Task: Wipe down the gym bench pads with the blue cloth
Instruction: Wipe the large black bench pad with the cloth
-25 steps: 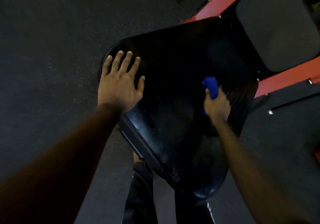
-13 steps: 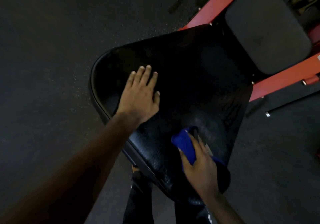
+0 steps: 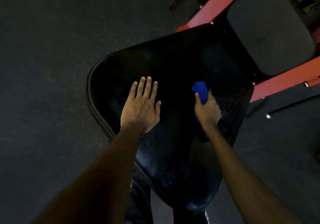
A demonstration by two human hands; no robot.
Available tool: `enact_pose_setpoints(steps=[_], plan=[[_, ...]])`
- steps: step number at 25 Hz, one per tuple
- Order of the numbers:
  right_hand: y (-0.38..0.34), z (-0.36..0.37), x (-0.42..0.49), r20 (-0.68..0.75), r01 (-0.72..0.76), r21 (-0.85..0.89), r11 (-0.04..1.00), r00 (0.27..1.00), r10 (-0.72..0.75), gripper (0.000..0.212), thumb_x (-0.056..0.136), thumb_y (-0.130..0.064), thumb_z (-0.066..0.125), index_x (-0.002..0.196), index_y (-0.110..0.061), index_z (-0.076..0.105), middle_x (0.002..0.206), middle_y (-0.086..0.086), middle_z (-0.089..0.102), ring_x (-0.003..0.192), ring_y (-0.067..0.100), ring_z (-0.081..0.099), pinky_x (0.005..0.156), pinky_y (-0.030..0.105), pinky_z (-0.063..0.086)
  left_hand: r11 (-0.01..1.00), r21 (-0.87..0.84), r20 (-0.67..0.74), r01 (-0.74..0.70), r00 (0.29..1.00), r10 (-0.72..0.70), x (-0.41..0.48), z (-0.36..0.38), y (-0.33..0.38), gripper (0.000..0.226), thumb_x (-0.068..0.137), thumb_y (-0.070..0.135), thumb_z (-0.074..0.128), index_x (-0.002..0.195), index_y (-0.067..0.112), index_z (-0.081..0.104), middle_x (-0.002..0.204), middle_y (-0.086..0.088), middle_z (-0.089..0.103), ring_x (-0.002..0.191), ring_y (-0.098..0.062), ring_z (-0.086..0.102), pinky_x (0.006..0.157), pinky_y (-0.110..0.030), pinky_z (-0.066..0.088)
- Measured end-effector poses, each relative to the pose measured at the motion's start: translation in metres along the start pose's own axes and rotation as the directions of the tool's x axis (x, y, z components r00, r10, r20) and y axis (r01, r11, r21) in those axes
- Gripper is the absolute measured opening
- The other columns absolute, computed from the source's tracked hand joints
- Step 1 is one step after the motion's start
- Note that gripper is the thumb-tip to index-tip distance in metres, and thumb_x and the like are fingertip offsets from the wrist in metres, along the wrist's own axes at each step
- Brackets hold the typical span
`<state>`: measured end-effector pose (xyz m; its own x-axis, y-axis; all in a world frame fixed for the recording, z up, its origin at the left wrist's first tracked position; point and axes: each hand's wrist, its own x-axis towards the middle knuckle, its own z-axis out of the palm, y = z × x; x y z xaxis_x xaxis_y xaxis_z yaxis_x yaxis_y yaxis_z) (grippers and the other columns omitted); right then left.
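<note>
Black bench pad (image 3: 173, 64): glossy vinyl-like, fine grain texture near edge. Blue cloth (image 3: 200, 89): soft, matt fabric. Frame (image 3: 284, 82): red painted metal, smooth. Grey pad (image 3: 270, 28): matt. Floor (image 3: 52, 50): dark, speckled, rough rubber-like.

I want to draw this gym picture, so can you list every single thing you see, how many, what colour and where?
black pad: one, shiny black, middle of the picture
grey pad: one, dark grey, top right, beyond the black pad
frame bars: two, red, top right, either side of the grey pad
cloth: one, blue, bunched up on the black pad, right of middle
floor: one, dark and speckled, all around the bench
trousers: one pair, dark, bottom edge, under the black pad's near end
left hand: one, flat on the black pad, fingers straight
right hand: one, gripping the cloth against the black pad
</note>
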<state>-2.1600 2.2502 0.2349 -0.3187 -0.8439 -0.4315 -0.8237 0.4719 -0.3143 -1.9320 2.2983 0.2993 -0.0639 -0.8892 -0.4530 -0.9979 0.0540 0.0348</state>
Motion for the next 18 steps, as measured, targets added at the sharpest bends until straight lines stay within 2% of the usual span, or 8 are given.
enact_pose_setpoints(steps=[2,4,8,9,12,14,15,18], plan=[[-0.015,0.005,-0.028,0.070,0.233,0.016,0.972,0.970,-0.233,0.044,0.099,-0.053,0.052,0.136,-0.031,0.053,0.136,0.001,0.063,0.114,0.028,0.065,0.088,0.040,0.051,1.000,-0.018,-0.007,0.000,1.000,0.000,0.001,-0.001,0.000,0.069,0.105,0.046,0.007,0.162,0.009,-0.003,0.170,-0.015,-0.002,0.157,-0.031,-0.004,0.127,-0.048,0.003],[-0.034,0.009,-0.017,0.041,0.342,0.020,0.939,0.939,-0.343,0.040,0.099,-0.049,0.054,0.133,-0.030,0.056,0.139,-0.002,0.061,0.117,0.026,0.064,0.089,0.038,0.049,0.999,-0.038,0.000,-0.003,1.000,0.003,0.001,-0.003,0.000,0.069,0.105,0.046,0.008,0.162,0.008,-0.003,0.170,-0.016,-0.002,0.157,-0.031,-0.004,0.127,-0.048,0.003],[-0.094,0.021,0.055,-0.015,0.209,-0.031,0.978,0.978,-0.209,0.046,0.099,-0.053,0.052,0.134,-0.023,0.057,0.136,0.004,0.063,0.115,0.030,0.065,0.090,0.039,0.049,0.999,-0.045,0.016,-0.004,1.000,0.005,0.002,-0.006,0.001,0.069,0.105,0.045,0.009,0.161,0.008,-0.004,0.169,-0.016,-0.004,0.157,-0.032,-0.006,0.127,-0.049,0.002],[-0.117,0.027,0.060,-0.016,0.254,-0.065,0.965,0.967,-0.256,0.048,0.099,-0.055,0.050,0.134,-0.023,0.057,0.136,0.004,0.063,0.115,0.031,0.066,0.089,0.040,0.050,0.999,-0.049,0.024,-0.004,1.000,0.005,0.002,-0.006,0.001,0.069,0.105,0.045,0.009,0.162,0.008,-0.003,0.169,-0.016,-0.004,0.157,-0.032,-0.006,0.127,-0.049,0.002],[-0.182,0.042,0.019,0.083,0.645,-0.096,0.758,0.764,-0.639,0.054,0.099,-0.057,0.049,0.141,-0.025,0.055,0.142,0.005,0.058,0.121,0.030,0.062,0.090,0.039,0.051,0.998,-0.054,0.038,-0.020,0.999,0.022,0.004,-0.007,0.000,0.068,0.105,0.045,0.011,0.161,0.007,0.010,0.169,-0.016,0.007,0.157,-0.034,-0.003,0.127,-0.049,0.000],[-0.194,0.040,0.006,0.123,0.783,-0.027,0.622,0.620,-0.775,0.056,0.097,-0.053,0.055,0.146,-0.026,0.052,0.147,0.006,0.055,0.127,0.030,0.059,0.096,0.042,0.051,0.997,-0.077,0.046,-0.028,0.998,0.032,0.004,-0.008,-0.001,0.067,0.105,0.045,0.011,0.161,0.007,0.014,0.169,-0.015,0.011,0.156,-0.034,-0.001,0.127,-0.049,0.000],[-0.192,0.038,0.015,0.132,0.798,0.006,0.602,0.596,-0.792,0.055,0.097,-0.050,0.057,0.146,-0.026,0.053,0.146,0.005,0.055,0.126,0.029,0.060,0.096,0.042,0.052,0.997,-0.079,0.046,-0.022,0.999,0.025,0.003,-0.007,-0.002,0.068,0.105,0.045,0.010,0.161,0.007,0.009,0.169,-0.016,0.007,0.157,-0.034,-0.003,0.127,-0.049,-0.001],[-0.199,0.037,0.069,0.140,0.688,-0.027,0.725,0.721,-0.679,0.048,0.099,-0.048,0.056,0.141,-0.024,0.055,0.134,0.004,0.061,0.117,0.027,0.063,0.092,0.040,0.051,0.997,-0.081,0.030,0.006,1.000,-0.004,0.003,-0.006,-0.001,0.069,0.105,0.045,0.007,0.161,0.007,-0.005,0.169,-0.016,-0.007,0.156,-0.032,-0.009,0.127,-0.048,-0.004]])
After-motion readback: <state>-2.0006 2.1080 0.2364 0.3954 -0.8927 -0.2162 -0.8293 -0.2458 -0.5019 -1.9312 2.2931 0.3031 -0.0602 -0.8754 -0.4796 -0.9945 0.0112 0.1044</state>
